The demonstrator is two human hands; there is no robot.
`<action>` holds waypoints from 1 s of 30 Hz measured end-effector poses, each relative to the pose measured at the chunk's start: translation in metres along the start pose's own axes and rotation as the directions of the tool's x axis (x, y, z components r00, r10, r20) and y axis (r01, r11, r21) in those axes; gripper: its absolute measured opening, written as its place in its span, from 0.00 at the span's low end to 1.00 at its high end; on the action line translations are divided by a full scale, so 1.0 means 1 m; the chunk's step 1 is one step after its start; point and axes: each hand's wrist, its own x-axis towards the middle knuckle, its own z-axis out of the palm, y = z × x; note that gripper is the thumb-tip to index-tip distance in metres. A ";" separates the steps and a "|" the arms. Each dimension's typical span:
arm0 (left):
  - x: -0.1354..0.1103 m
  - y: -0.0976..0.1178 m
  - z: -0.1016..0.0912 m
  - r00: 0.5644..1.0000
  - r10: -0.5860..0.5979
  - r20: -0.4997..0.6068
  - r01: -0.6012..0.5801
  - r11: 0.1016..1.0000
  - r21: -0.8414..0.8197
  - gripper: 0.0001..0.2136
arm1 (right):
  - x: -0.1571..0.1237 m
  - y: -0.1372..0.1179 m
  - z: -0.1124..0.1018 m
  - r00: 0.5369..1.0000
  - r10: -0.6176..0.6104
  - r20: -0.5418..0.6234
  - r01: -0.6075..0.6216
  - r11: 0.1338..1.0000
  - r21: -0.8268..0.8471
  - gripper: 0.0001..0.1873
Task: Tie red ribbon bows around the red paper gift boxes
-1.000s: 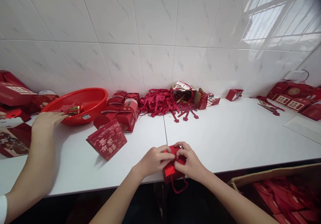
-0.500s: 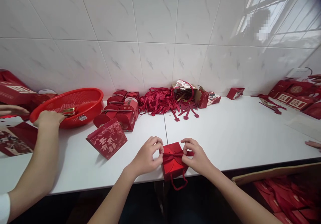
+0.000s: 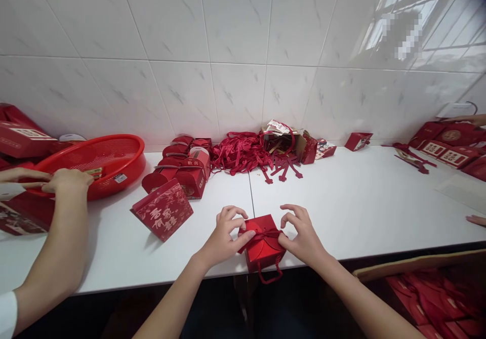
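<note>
A small red gift box (image 3: 268, 255) with overlapping curved flaps sits at the table's front edge. A dark red ribbon (image 3: 265, 234) is tied across its top. My left hand (image 3: 227, 235) grips the ribbon's left side, its thumb lying over the band and a short tail hanging below. On the other side, my right hand (image 3: 304, 235) has its thumb at the ribbon's right end, fingers curled; the exact pinch is partly hidden. A red cord handle (image 3: 270, 280) droops over the front edge.
A tilted printed box (image 3: 163, 211) stands left, before several stacked boxes (image 3: 192, 183). Loose ribbons (image 3: 243, 152) pile near the wall. At left, another person's hand (image 3: 72, 179) is by a red basket (image 3: 129, 164). A carton (image 3: 417, 263) of red boxes sits lower right.
My left thumb has moved right onto the ribbon, and its left tail now shows. My right fingers have spread slightly rightward. The red basket at left has shifted left.
</note>
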 end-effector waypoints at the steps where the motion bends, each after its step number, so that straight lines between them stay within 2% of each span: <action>1: -0.001 -0.001 0.001 1.000 0.003 -0.008 -0.003 1.000 0.007 0.14 | 0.000 -0.001 -0.001 1.000 -0.008 -0.007 0.008 1.000 -0.014 0.10; 5: -0.004 -0.006 0.001 0.998 0.042 -0.047 -0.035 0.989 0.146 0.14 | 0.000 -0.004 -0.005 0.999 -0.048 -0.013 0.047 0.995 -0.087 0.12; 7: -0.006 -0.008 -0.001 0.997 0.056 -0.048 -0.047 0.985 0.163 0.14 | 0.000 -0.005 -0.008 0.998 -0.065 -0.001 0.064 0.992 -0.109 0.13; 9: -0.007 -0.010 -0.002 0.998 0.047 -0.033 -0.043 0.993 0.113 0.14 | -0.001 -0.006 -0.010 0.997 -0.076 0.006 0.076 0.990 -0.116 0.13; 12: -0.011 -0.011 0.000 0.999 0.019 0.029 -0.016 0.995 -0.097 0.13 | -0.004 -0.006 -0.014 0.983 -0.159 0.089 0.163 0.986 -0.039 0.11; 13: -0.013 -0.012 0.001 0.999 0.016 0.046 -0.008 0.985 -0.173 0.13 | -0.005 -0.007 -0.015 0.966 -0.208 0.155 0.209 0.978 0.015 0.10; 15: -0.018 -0.012 0.005 0.998 0.025 0.057 -0.008 0.959 -0.282 0.12 | -0.007 -0.010 -0.015 0.897 -0.314 0.309 0.287 0.949 0.131 0.11; 17: -0.023 -0.011 0.009 0.998 0.043 0.055 -0.022 0.941 -0.338 0.11 | -0.008 -0.017 -0.012 0.811 -0.393 0.434 0.340 0.919 0.199 0.22; 19: -0.029 -0.009 0.012 0.997 0.056 0.061 -0.029 0.931 -0.365 0.08 | -0.010 -0.027 -0.008 0.743 -0.439 0.505 0.381 0.898 0.219 0.33; 21: -0.034 -0.011 0.011 0.999 0.042 0.025 -0.032 0.942 -0.335 0.03 | -0.009 -0.033 -0.005 0.722 -0.442 0.531 0.393 0.895 0.211 0.33; 22: -0.037 -0.014 0.007 0.999 0.025 -0.031 -0.033 0.957 -0.290 0.08 | -0.008 -0.033 -0.006 0.728 -0.423 0.540 0.382 0.904 0.193 0.31; 23: -0.039 -0.018 0.003 0.993 0.005 -0.120 -0.032 0.973 -0.226 0.14 | -0.007 -0.030 -0.008 0.752 -0.378 0.539 0.356 0.922 0.149 0.29; 24: -0.042 -0.023 -0.004 0.971 -0.014 -0.238 -0.022 0.988 -0.151 0.19 | -0.004 -0.023 -0.011 0.805 -0.291 0.518 0.306 0.950 0.058 0.26; 25: -0.044 -0.030 -0.013 0.927 -0.032 -0.374 0.004 0.997 -0.075 0.21 | -0.002 -0.012 -0.015 0.865 -0.173 0.472 0.230 0.971 -0.066 0.25; 26: -0.046 -0.037 -0.022 0.855 -0.051 -0.516 0.054 0.999 -0.009 0.22 | 0.001 0.001 -0.020 0.934 -0.018 0.356 0.107 0.967 -0.232 0.22; 27: -0.048 -0.044 -0.032 0.761 -0.070 -0.645 0.125 0.991 0.039 0.23 | 0.003 0.015 -0.023 0.974 0.170 0.148 -0.096 0.907 -0.410 0.22; 28: -0.050 -0.051 -0.043 0.655 -0.087 -0.751 0.209 0.976 0.068 0.25 | 0.005 0.029 -0.025 0.957 0.285 -0.046 -0.266 0.811 -0.520 0.25; 29: -0.052 -0.058 -0.052 0.552 -0.090 -0.829 0.288 0.954 0.088 0.28 | 0.005 0.042 -0.026 0.928 0.324 -0.185 -0.369 0.727 -0.579 0.28; 30: -0.053 -0.065 -0.060 0.469 -0.087 -0.879 0.354 0.930 0.097 0.31 | 0.004 0.053 -0.025 0.919 0.322 -0.229 -0.393 0.681 -0.618 0.31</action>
